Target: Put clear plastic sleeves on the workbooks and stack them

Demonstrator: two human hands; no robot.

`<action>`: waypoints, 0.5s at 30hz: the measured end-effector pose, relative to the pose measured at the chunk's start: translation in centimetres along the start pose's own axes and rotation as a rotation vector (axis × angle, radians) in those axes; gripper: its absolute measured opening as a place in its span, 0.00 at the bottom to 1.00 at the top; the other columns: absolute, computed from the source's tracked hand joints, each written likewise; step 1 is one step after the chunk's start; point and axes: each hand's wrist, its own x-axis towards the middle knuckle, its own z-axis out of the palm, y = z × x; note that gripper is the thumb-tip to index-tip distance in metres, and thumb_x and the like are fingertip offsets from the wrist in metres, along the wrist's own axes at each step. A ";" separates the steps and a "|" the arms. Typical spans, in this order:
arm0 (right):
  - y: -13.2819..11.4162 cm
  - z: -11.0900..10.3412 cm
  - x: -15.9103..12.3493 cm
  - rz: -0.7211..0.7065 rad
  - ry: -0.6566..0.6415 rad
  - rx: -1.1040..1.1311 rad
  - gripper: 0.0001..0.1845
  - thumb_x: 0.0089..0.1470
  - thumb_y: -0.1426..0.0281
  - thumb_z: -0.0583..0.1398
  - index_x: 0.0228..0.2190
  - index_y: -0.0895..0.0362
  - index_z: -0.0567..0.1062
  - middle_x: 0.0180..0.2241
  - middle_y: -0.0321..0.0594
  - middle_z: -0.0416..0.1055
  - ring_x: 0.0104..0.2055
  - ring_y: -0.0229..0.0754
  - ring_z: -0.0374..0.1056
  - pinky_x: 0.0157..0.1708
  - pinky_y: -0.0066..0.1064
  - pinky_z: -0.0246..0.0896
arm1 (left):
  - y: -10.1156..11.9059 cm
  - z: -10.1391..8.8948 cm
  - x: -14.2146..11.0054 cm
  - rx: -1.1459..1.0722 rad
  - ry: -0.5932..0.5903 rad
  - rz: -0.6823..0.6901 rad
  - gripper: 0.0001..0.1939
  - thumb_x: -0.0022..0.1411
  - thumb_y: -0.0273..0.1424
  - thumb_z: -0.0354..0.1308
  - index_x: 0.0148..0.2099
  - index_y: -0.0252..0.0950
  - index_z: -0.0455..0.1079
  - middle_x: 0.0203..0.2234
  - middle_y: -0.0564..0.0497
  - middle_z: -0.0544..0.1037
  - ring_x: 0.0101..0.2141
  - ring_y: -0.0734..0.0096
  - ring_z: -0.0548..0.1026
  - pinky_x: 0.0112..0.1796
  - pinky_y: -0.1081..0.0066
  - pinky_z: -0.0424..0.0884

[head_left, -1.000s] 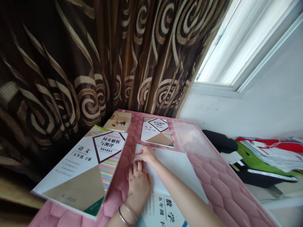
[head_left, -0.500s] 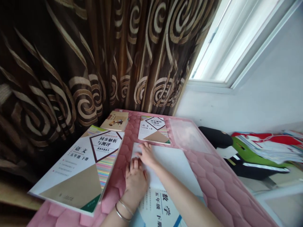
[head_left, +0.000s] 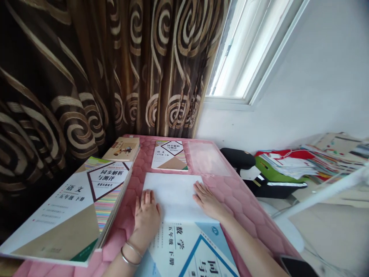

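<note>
**Both hands flat on the white sheet, fingers extended, no grip**

On my feed, left hand (head_left: 147,219): open, palm down, fingers stretched forward and fairly close together, thumb out to the side. It lies across the left edge of the white sheet (head_left: 173,196). Right hand (head_left: 211,204): also open, palm down, fingers slightly spread, tips on the sheet near its right edge. I see neither hand closed around anything.

Sheet sits between the hands, roughly center, blank, smooth, lying flat. Its near edge meets the blue workbook (head_left: 191,250); from here I can't tell if it's loose or attached. Workbook is pale blue with dark Chinese print and a bold blue diamond outline; its near end runs out of frame.

Materials: pink table cover (head_left: 239,192), soft, quilted in hexagon-like cells. Polished metal bangle (head_left: 126,260) on the left wrist. Large workbook (head_left: 66,215) at left, glossy, with a tan wedge, fine multicolor stripes and a green corner. Smaller workbook (head_left: 170,156) beyond the sheet, similar design, just beside a hazy translucent rectangle (head_left: 207,158). Brown curtain (head_left: 138,69) behind, hanging in folds, spiral pattern.
</note>
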 end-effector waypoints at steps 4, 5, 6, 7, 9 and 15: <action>-0.3 0.3 0.1 -0.008 0.052 -0.001 0.35 0.63 0.55 0.40 0.62 0.63 0.53 0.66 0.46 0.43 0.68 0.44 0.37 0.65 0.38 0.33 | 2.4 -0.2 0.6 0.013 -0.119 0.072 0.27 0.63 0.27 0.41 0.64 0.26 0.56 0.63 0.38 0.55 0.63 0.55 0.54 0.61 0.52 0.49; -0.3 0.3 0.2 -0.012 0.072 0.004 0.34 0.63 0.56 0.40 0.62 0.63 0.55 0.66 0.46 0.44 0.67 0.44 0.39 0.65 0.38 0.34 | 3.5 -0.2 0.8 -0.009 -0.163 0.114 0.27 0.64 0.28 0.41 0.64 0.27 0.56 0.64 0.39 0.54 0.63 0.55 0.53 0.61 0.53 0.50; -0.2 0.3 0.3 -0.015 0.094 0.015 0.32 0.63 0.57 0.41 0.61 0.62 0.57 0.65 0.46 0.47 0.67 0.45 0.42 0.64 0.39 0.35 | 4.9 -0.3 1.1 -0.043 -0.212 0.163 0.27 0.64 0.30 0.41 0.64 0.28 0.56 0.64 0.40 0.54 0.63 0.56 0.52 0.61 0.54 0.51; 0.0 0.2 0.5 -0.015 0.120 0.033 0.31 0.63 0.58 0.41 0.60 0.61 0.61 0.64 0.45 0.50 0.66 0.45 0.45 0.64 0.39 0.38 | 6.3 -0.3 1.5 -0.090 -0.241 0.227 0.27 0.65 0.33 0.41 0.64 0.30 0.55 0.64 0.41 0.53 0.64 0.57 0.51 0.61 0.55 0.50; 0.7 0.0 0.9 -0.021 0.178 0.092 0.26 0.62 0.62 0.45 0.55 0.57 0.68 0.60 0.43 0.59 0.61 0.45 0.55 0.61 0.38 0.47 | 9.3 -0.3 2.2 -0.191 -0.264 0.386 0.28 0.66 0.38 0.39 0.65 0.34 0.54 0.65 0.44 0.52 0.64 0.60 0.49 0.62 0.55 0.46; 3.7 -1.2 2.7 0.124 0.349 0.263 0.12 0.47 0.66 0.62 0.35 0.54 0.78 0.40 0.42 0.75 0.44 0.45 0.69 0.47 0.34 0.61 | 13.4 1.0 3.2 -0.312 -0.220 0.449 0.31 0.65 0.42 0.40 0.66 0.34 0.52 0.65 0.41 0.50 0.64 0.58 0.48 0.62 0.49 0.41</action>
